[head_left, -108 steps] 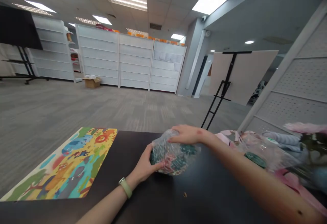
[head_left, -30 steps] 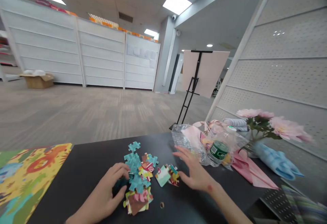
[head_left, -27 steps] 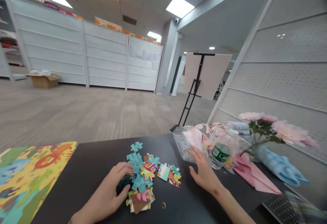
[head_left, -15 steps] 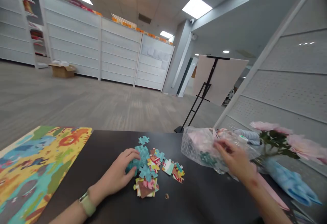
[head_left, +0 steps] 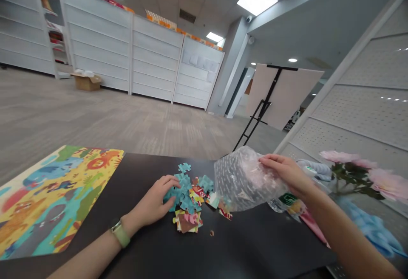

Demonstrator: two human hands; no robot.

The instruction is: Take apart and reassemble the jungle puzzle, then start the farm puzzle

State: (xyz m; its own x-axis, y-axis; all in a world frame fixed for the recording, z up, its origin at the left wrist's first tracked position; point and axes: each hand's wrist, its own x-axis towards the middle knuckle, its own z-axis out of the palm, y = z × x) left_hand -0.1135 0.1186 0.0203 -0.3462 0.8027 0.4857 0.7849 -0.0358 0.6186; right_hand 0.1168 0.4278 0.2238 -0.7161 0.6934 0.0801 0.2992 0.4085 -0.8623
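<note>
My left hand, wearing a pale green wrist band, rests at the left side of a heap of jigsaw puzzle pieces. Its thumb and fingers are apart and touch the nearest teal pieces. Several picture-side pieces, such as a brown and pink one, lie at the front and right of the heap. A clear plastic bag with printed marks hangs from my right hand, pinched between thumb and fingers. The bag's lower left edge covers some of the right-hand pieces.
A colourful animal picture sheet lies at the table's left. Pink artificial flowers, blue cloth and packaged items crowd the right side. A small brown bit lies on the black table. An easel stands beyond.
My right hand has taken hold of the plastic bag and drawn it leftward, over the right-hand puzzle pieces. My left hand stays at the heap. The view has shifted slightly.
</note>
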